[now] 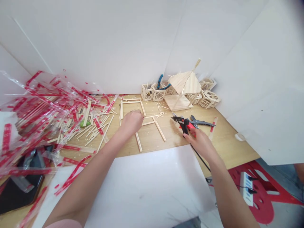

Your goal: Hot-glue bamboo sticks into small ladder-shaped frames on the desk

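My left hand (131, 123) is closed, knuckles up, over a flat frame of thin wooden sticks (140, 120) laid on the wooden tabletop (228, 142); what its fingers pinch is hidden. My right hand (198, 139) grips the red and black glue gun (184, 123), its nozzle pointing left toward the sticks and its black cord trailing back along my arm. Black cutting pliers (201, 122) lie just behind the gun.
A heap of clear wrappers with red stripes and loose sticks (54, 107) covers the left side. Small stick-built cubes (152, 92) and a roofed stick house (184, 90) stand at the back. A white sheet (147, 186) lies in front. A power strip (247, 188) rests on a red stool.
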`<state>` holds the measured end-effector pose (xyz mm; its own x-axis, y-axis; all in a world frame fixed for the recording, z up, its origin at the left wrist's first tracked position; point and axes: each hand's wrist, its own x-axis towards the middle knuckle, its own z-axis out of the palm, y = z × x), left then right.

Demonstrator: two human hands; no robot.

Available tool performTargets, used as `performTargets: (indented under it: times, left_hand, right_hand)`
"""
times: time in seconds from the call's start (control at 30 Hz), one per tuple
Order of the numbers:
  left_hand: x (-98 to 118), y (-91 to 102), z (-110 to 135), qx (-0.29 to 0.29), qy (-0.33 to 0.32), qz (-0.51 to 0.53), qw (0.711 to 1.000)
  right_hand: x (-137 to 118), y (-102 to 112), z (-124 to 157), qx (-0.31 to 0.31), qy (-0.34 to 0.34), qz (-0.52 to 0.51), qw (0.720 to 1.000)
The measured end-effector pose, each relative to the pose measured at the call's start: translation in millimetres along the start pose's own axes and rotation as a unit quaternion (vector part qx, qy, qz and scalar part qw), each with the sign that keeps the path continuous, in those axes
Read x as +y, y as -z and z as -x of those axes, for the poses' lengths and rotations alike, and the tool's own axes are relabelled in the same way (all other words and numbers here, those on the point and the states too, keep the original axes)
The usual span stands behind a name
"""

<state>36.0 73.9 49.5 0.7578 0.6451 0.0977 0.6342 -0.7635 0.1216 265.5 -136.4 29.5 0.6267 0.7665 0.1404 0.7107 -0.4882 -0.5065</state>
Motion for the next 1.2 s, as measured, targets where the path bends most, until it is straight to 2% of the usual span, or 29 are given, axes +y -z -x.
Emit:
performTargets:
  times: [0.1,0.17,0.23,0.37,0.5,0.63,0.87,1.1,1.2]
  left_hand:
    - [1.1,1.9,0.9,0.002,-0.001,-0.013,1.0]
    - [-0.5,-1.8,0.1,-0.004,0.001,-0.021,1.0]
    - [-2.9,-7.6,-1.1,-0.018,0.005,-0.026,0.999]
    - [-5.8,-16.7,-3.4,-0.047,0.0,-0.021,0.999]
    - [-4.1,-21.0,-6.8,-0.059,-0.003,-0.013,0.998]
    - [-1.8,-24.4,-10.5,-0.066,0.008,-0.017,0.998]
    - [-0.3,-25.4,-10.7,-0.091,0.006,-0.023,0.996]
    - [1.3,-26.3,-10.6,-0.108,0.014,-0.033,0.994]
    - [-0.7,-28.6,-9.6,-0.098,0.013,-0.017,0.995]
  right_hand:
    - [-19.1,13.1,6.1,-0.038,0.05,-0.004,0.998]
    - [-34.0,2.7,-6.3,-0.095,0.104,-0.065,0.988]
    - [-47.8,-21.4,-29.2,-0.134,0.135,-0.11,0.976]
    - [-66.0,-78.8,-70.5,-0.091,0.147,-0.109,0.979]
    - [-66.6,-110.8,-73.6,-0.052,0.136,-0.16,0.976]
    - [-56.1,-120.5,-67.4,-0.065,0.122,-0.198,0.97]
    - [-47.4,-134.5,-74.9,-0.107,0.07,-0.265,0.956]
    - [-46.8,-138.8,-74.0,-0.102,0.066,-0.259,0.958]
    - [-47.9,-138.2,-73.0,-0.094,0.068,-0.25,0.961]
